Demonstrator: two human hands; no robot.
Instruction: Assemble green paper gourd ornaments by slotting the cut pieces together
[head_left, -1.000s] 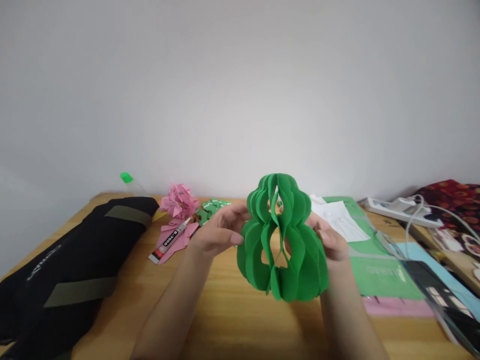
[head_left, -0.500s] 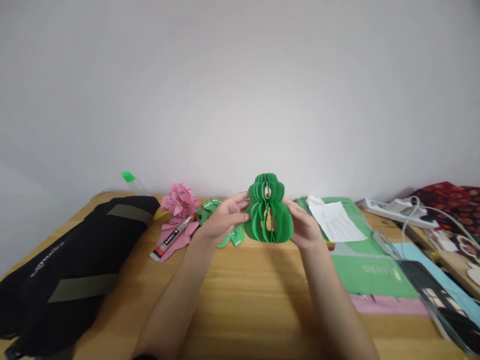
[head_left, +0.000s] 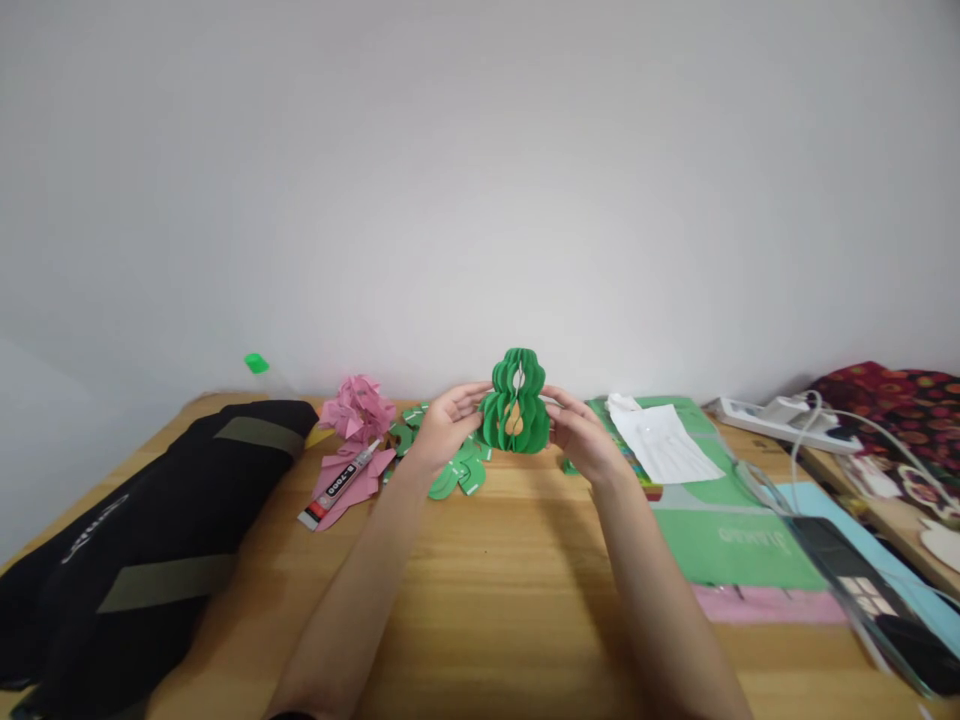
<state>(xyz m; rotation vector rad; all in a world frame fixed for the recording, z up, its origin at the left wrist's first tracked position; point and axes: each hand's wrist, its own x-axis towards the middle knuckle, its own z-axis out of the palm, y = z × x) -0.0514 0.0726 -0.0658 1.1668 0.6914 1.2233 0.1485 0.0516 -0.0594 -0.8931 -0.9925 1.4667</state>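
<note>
Between my two hands, above the far part of the table, is a green gourd-shaped paper ornament [head_left: 491, 422] made of fanned-out layers, with pale and orange cutouts down its middle. My left hand [head_left: 450, 425] closes on its left side, thumb in front and fingers behind. From the right, my right hand [head_left: 581, 432] grips the other side, its fingertips at the layers' edges. Several loose green paper pieces [head_left: 471, 470] lie on the table behind and below my left hand.
A glue tube [head_left: 341, 487] rests on pink paper pieces [head_left: 360, 410] at left, near a black bag [head_left: 172, 520]. Right of my hands are a white paper sheet [head_left: 667, 445], a green packet [head_left: 739, 548], a phone [head_left: 874, 595] and a power strip [head_left: 780, 420]. A wall stands behind.
Both hands have carried the gourd-shaped ornament slightly left and farther away. It has turned, and its orange cutout now faces me more fully.
</note>
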